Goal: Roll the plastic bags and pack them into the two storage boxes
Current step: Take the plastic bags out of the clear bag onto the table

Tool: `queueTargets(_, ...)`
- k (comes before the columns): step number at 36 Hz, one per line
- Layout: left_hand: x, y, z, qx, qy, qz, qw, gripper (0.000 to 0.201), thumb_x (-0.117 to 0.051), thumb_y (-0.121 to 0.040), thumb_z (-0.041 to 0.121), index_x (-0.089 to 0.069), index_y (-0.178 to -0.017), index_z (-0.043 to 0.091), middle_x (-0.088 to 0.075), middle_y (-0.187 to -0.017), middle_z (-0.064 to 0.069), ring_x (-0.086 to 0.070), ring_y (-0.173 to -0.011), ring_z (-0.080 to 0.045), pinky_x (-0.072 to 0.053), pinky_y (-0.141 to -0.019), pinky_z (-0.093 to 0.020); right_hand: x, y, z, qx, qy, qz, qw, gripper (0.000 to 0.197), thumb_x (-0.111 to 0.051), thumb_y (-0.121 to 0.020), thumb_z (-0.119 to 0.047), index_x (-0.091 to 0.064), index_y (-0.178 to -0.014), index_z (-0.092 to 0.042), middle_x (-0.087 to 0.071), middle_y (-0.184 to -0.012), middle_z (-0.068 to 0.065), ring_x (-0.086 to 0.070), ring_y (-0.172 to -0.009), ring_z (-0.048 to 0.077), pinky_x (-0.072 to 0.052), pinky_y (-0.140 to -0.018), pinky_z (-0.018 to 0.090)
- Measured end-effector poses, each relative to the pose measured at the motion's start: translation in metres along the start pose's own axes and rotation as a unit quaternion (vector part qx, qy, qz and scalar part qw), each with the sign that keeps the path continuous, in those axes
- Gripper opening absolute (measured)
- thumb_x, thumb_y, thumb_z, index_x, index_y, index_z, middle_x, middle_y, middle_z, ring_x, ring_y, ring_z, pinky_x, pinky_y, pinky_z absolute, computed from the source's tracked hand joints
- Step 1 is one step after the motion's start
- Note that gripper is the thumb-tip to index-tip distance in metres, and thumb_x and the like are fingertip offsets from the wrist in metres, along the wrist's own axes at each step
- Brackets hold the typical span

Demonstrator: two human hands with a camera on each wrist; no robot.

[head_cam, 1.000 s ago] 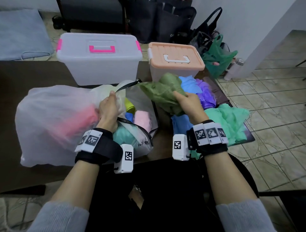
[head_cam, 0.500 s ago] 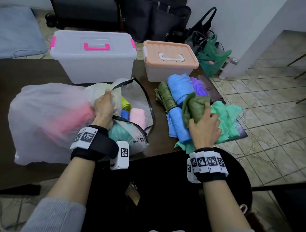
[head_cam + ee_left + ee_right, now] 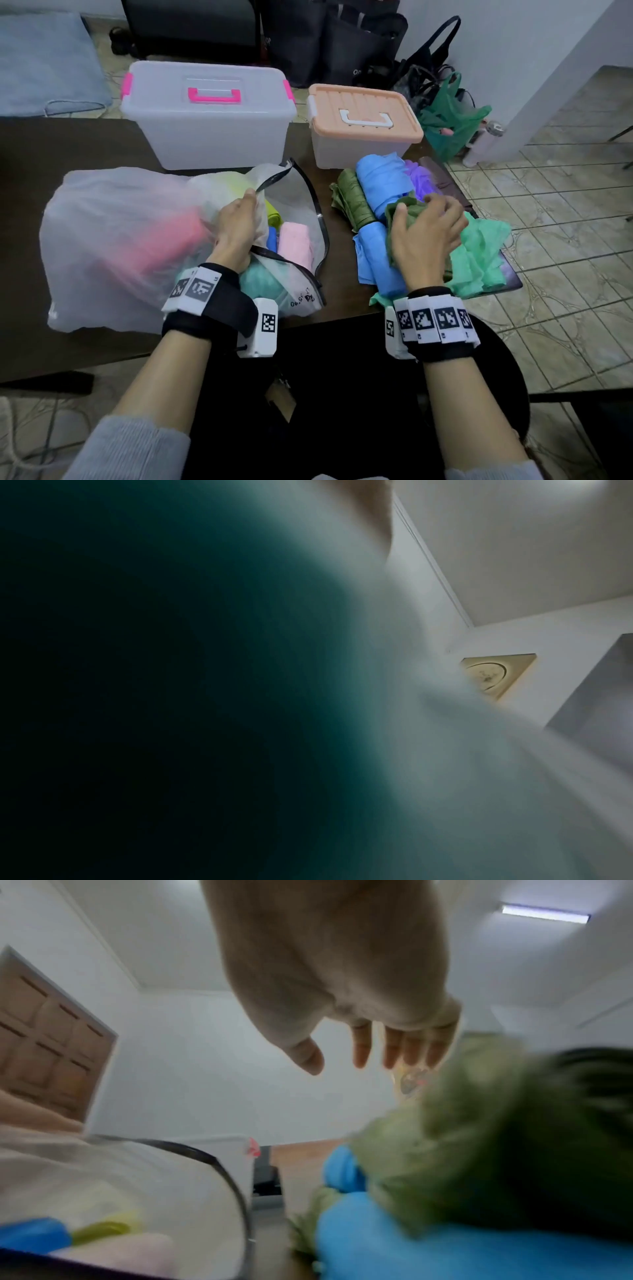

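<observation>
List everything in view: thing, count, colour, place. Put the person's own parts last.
Storage box: one, clear with pink handle, table's far side, lid on.
Smaller box: one, peach lid, right of the first, lid on.
White sack: one, translucent, table's left, pink shape showing through it.
Clear pouch: one, black-trimmed, centre, holds pink, blue and yellow-green rolls.
Rolled bags: several, blue, olive, purple, table's right.
Olive bag: one, crumpled, under right hand.
Mint bag: one, loose, right edge.
Green bag: one, floor.
Left hand: grips the sack.
Right hand: open, on the olive bag.
</observation>
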State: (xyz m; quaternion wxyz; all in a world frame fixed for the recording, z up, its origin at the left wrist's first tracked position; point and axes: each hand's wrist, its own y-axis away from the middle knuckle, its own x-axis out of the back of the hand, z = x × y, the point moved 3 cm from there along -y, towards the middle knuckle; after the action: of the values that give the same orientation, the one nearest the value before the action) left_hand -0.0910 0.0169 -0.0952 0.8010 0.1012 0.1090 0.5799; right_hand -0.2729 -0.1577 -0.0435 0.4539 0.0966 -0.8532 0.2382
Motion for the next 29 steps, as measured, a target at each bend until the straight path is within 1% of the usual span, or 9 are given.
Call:
queueTargets(3,0.0,0.003,0.0,-0.009,-0.007,0.004,1.0,0.043,-0.043,-0.099,0.033,-0.027,-0.061,0.022,-0.023,-0.058,0.003,-0.023,-0.049,-0.013,-0.02,-0.048,-0.027,-0.006,0.006,-0.031,0.094,-0.115,0.001,0.989,0.024,-0.053,-0.089,-0.015,-0.059,-0.107,0.0,-0.058,-0.109,0.021,-0.049,-0.105,0.035,-0.031,-0.089,0.034)
queueTargets(7,0.001,0.004,0.002,-0.026,-0.02,0.019,0.999,0.041,-0.042,-0.099,0.033,-0.029,-0.062,0.021,-0.027,-0.059,0.003,-0.026,-0.05,-0.012,-0.023,-0.049,-0.027,-0.039,0.023,-0.062,0.044,-0.176,-0.237,0.955,0.022,-0.054,-0.089,-0.017,-0.063,-0.107,-0.007,-0.065,-0.104,0.006,-0.057,-0.096,0.017,-0.037,-0.082,0.021)
queueTargets(10,0.002,0.005,0.002,-0.038,-0.03,0.029,0.998,0.042,-0.042,-0.099,0.034,-0.029,-0.061,0.021,-0.028,-0.058,0.003,-0.028,-0.052,-0.013,-0.024,-0.052,-0.029,-0.067,0.037,-0.073,0.004,-0.113,-0.393,0.912,0.019,-0.057,-0.087,-0.028,-0.055,-0.077,-0.013,-0.055,-0.077,0.006,-0.052,-0.072,0.019,-0.039,-0.066,0.025)
queueTargets(12,0.004,0.004,0.002,-0.045,-0.033,0.038,0.998,0.043,-0.043,-0.099,0.035,-0.029,-0.06,0.021,-0.028,-0.057,0.004,-0.027,-0.052,-0.014,-0.023,-0.052,-0.029,-0.075,0.043,-0.077,-0.019,-0.071,-0.442,0.894,0.023,-0.056,-0.088,-0.032,-0.056,-0.078,-0.011,-0.057,-0.079,0.011,-0.056,-0.077,0.025,-0.036,-0.059,0.024)
queueTargets(14,0.006,0.004,0.002,-0.049,-0.036,0.047,0.997,0.044,-0.043,-0.098,0.036,-0.029,-0.059,0.021,-0.028,-0.056,0.003,-0.026,-0.051,-0.014,-0.022,-0.05,-0.028,-0.079,0.044,-0.08,-0.035,-0.069,-0.462,0.883,0.037,-0.055,-0.09,-0.029,-0.058,-0.113,-0.001,-0.061,-0.114,0.016,-0.058,-0.104,0.03,-0.039,-0.071,0.023)
queueTargets(16,0.007,0.003,0.002,-0.049,-0.04,0.055,0.996,0.045,-0.042,-0.098,0.036,-0.029,-0.059,0.02,-0.028,-0.056,0.003,-0.026,-0.05,-0.014,-0.022,-0.049,-0.028,-0.082,0.043,-0.08,-0.056,-0.088,-0.47,0.877,0.048,-0.057,-0.09,-0.028,-0.05,-0.127,0.002,-0.055,-0.128,0.016,-0.056,-0.112,0.03,-0.041,-0.077,0.027)
queueTargets(19,0.008,0.003,0.003,-0.051,-0.054,0.059,0.996,0.044,-0.04,-0.099,0.035,-0.03,-0.059,0.019,-0.029,-0.057,0.002,-0.027,-0.052,-0.014,-0.024,-0.051,-0.03,-0.088,0.043,-0.081,-0.09,-0.127,-0.471,0.869,0.058,-0.061,-0.088,-0.032,-0.045,-0.133,0.002,-0.054,-0.128,0.015,-0.057,-0.112,0.028,-0.046,-0.084,0.031)
queueTargets(27,0.019,-0.005,0.004,-0.057,-0.079,0.093,0.991,0.04,-0.039,-0.099,0.036,-0.041,-0.062,0.02,-0.041,-0.062,0.004,-0.04,-0.064,-0.016,-0.034,-0.066,-0.029,-0.101,0.049,-0.087,-0.172,-0.238,-0.464,0.836,0.052,-0.076,-0.076,-0.018,-0.054,-0.118,0.003,-0.063,-0.103,0.015,-0.062,-0.075,0.022,-0.052,-0.064,0.03)
queueTargets(29,0.025,-0.009,0.004,-0.052,-0.075,0.109,0.99,0.043,-0.039,-0.099,0.035,-0.037,-0.059,0.02,-0.037,-0.059,0.003,-0.037,-0.061,-0.018,-0.032,-0.066,-0.029,-0.104,0.05,-0.09,-0.186,-0.266,-0.461,0.826,0.051,-0.075,-0.076,-0.015,-0.056,-0.118,0.006,-0.066,-0.105,0.018,-0.062,-0.074,0.022,-0.054,-0.069,0.033)
